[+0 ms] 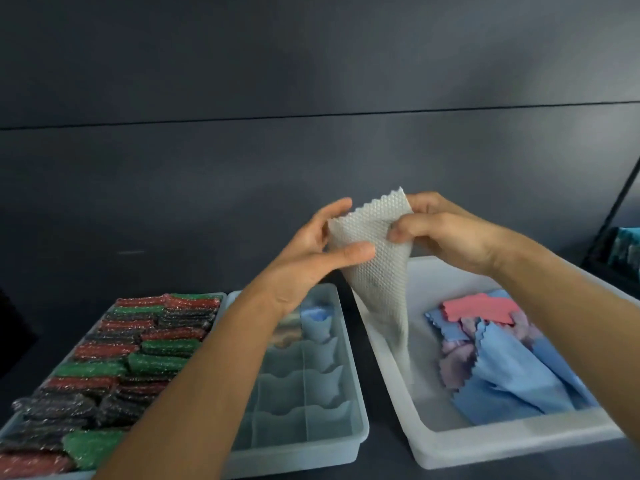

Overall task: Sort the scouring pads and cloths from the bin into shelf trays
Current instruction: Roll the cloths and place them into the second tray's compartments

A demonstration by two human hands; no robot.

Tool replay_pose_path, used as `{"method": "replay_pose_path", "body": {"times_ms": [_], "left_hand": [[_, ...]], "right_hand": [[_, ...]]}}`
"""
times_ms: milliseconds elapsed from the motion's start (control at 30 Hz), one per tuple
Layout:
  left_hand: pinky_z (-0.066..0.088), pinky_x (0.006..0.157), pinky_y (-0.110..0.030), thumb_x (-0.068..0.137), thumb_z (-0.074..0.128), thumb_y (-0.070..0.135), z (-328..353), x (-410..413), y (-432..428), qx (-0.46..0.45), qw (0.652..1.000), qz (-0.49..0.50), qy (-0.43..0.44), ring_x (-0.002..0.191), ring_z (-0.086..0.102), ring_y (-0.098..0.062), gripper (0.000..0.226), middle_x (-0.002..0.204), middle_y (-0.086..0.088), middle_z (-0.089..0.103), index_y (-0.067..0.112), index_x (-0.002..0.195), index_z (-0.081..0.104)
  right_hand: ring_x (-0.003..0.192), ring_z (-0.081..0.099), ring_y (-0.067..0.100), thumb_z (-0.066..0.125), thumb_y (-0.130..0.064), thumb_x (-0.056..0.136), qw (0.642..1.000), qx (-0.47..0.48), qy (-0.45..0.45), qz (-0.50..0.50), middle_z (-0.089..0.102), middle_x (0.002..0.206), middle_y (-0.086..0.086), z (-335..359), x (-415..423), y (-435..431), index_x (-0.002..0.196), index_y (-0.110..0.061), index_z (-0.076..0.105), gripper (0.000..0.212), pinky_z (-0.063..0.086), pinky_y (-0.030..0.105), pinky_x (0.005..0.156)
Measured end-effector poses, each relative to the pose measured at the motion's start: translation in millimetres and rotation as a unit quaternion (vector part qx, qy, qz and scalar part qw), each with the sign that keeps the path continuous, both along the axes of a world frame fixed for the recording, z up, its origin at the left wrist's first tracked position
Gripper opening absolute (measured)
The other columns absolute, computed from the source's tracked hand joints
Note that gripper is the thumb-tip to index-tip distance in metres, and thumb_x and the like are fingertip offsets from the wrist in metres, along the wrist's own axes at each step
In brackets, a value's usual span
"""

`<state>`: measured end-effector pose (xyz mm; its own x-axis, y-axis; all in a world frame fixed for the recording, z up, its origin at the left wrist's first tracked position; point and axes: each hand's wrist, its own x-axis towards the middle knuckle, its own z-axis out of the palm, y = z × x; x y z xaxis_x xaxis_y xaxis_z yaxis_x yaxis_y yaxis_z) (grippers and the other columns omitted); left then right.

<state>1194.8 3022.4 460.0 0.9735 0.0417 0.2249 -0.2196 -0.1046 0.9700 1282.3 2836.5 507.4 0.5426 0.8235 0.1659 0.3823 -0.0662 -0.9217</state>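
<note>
A grey textured cloth [372,268] with zigzag edges hangs in the air between both hands. My left hand [311,258] pinches its left edge and my right hand [446,230] grips its upper right corner. Its lower tip dangles over the white bin [485,441] at the right, which holds blue cloths [512,372] and a pink cloth [478,306]. A pale divided tray [304,386] in the middle holds folded grey and blue cloths. The left tray holds rows of red, green and black scouring pads [117,355].
Everything stands on a dark shelf with a dark back wall [311,98] close behind. A dark slanted post [613,202] and teal items [627,251] stand at the far right.
</note>
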Motion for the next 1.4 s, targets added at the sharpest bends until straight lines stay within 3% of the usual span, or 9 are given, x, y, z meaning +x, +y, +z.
{"method": "replay_pose_path", "body": {"times_ms": [233,367,533,833,933,1100,1167,1267,1400], "left_hand": [[0.057,0.076,-0.03,0.075,0.071,0.021,46,-26,41,-0.037,0.999,0.003,-0.01,0.089,0.069,-0.019,0.03,0.099,-0.007,0.074,0.007,0.101,0.071],[0.059,0.069,-0.028,0.076,0.07,0.024,60,-39,49,-0.04,0.996,0.059,-0.053,0.082,0.068,-0.018,0.019,0.093,-0.005,0.074,0.011,0.09,0.072],[0.054,0.08,-0.036,0.085,0.07,0.022,73,-49,56,-0.014,0.984,0.155,-0.086,0.081,0.067,-0.016,0.016,0.091,-0.002,0.075,0.013,0.097,0.073],[0.054,0.084,-0.031,0.091,0.065,0.018,77,-62,73,-0.062,0.974,0.192,-0.103,0.09,0.069,-0.011,0.015,0.099,0.001,0.074,0.014,0.105,0.069],[0.049,0.076,-0.023,0.086,0.073,0.026,74,-57,75,0.007,0.933,0.338,-0.123,0.088,0.063,-0.007,0.028,0.1,0.003,0.066,0.019,0.11,0.061],[0.048,0.067,-0.016,0.086,0.07,0.038,68,-59,68,0.058,0.912,0.385,-0.129,0.082,0.058,0.002,0.032,0.101,0.007,0.061,0.022,0.111,0.058],[0.052,0.058,-0.021,0.089,0.067,0.038,70,-66,62,0.032,0.927,0.351,-0.128,0.075,0.063,-0.001,0.025,0.091,0.004,0.068,0.018,0.104,0.064],[0.06,0.078,-0.034,0.085,0.063,0.048,69,-73,44,-0.028,0.989,0.141,-0.04,0.095,0.071,-0.013,0.044,0.103,-0.001,0.074,0.015,0.113,0.067],[0.055,0.085,-0.034,0.093,0.062,0.021,60,-65,35,-0.077,0.98,0.161,-0.083,0.092,0.069,-0.016,0.025,0.099,-0.011,0.073,0.007,0.113,0.067]], "right_hand": [[0.073,0.062,0.013,0.052,-0.01,0.068,0.98,0.172,0.092,-0.029,0.065,0.079,0.001,22,-9,28,0.094,-0.005,0.061,0.027,0.048,0.023,0.066],[0.078,0.065,0.014,0.062,-0.012,0.087,0.978,0.192,0.041,-0.066,0.07,0.087,0.001,25,-18,42,0.096,-0.007,0.067,0.012,0.05,0.023,0.066],[0.084,0.07,0.015,0.064,-0.014,0.089,0.97,0.207,-0.034,-0.122,0.075,0.095,0.005,27,-29,61,0.102,-0.004,0.07,0.017,0.055,0.024,0.071],[0.1,0.067,0.025,0.062,-0.018,0.088,0.971,0.232,0.031,-0.048,0.071,0.112,0.012,37,-45,82,0.114,-0.005,0.066,0.029,0.052,0.039,0.09],[0.092,0.069,0.021,0.061,-0.014,0.089,0.969,0.232,0.03,-0.078,0.073,0.105,0.009,38,-47,87,0.11,-0.005,0.067,0.023,0.055,0.034,0.082],[0.08,0.068,0.017,0.061,-0.011,0.091,0.971,0.216,0.027,-0.1,0.073,0.091,0.008,37,-50,93,0.103,-0.002,0.067,0.016,0.056,0.029,0.07],[0.075,0.063,0.022,0.064,-0.013,0.09,0.965,0.214,-0.023,-0.15,0.07,0.09,0.021,36,-52,96,0.099,0.004,0.064,0.019,0.053,0.039,0.07],[0.067,0.057,0.017,0.065,-0.014,0.088,0.94,0.189,-0.207,-0.192,0.065,0.074,0.011,26,-63,106,0.082,0.002,0.064,0.017,0.049,0.035,0.064],[0.11,0.052,0.01,0.065,-0.009,0.085,0.914,0.101,-0.369,-0.138,0.065,0.116,-0.005,-1,-80,111,0.096,-0.022,0.073,0.019,0.038,0.014,0.095]]}}
